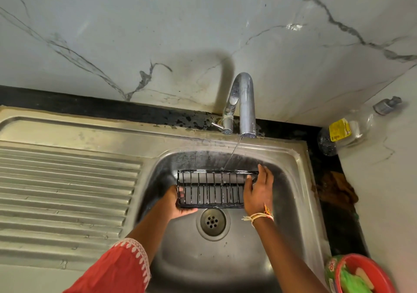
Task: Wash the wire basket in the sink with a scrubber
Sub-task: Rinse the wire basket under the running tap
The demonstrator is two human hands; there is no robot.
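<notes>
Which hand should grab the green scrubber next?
Probably the right hand: the scrubber sits in the red tub on its side, while the left hand grips the basket.

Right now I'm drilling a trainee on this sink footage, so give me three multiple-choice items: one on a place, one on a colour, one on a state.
1. Where is the black wire basket?
A. on the ribbed drainboard
B. over the steel sink bowl, above the round drain
C. on the floor

2. What colour is the round tub at lower right?
A. red
B. blue
C. white

3. The curved chrome tap is:
A. off
B. running a thin stream
C. covered by a cloth

Answers: 1 B, left hand and right hand hold it there; 2 A, its rim is red; 3 B, a thin stream reaches the basket's far rim.
</notes>
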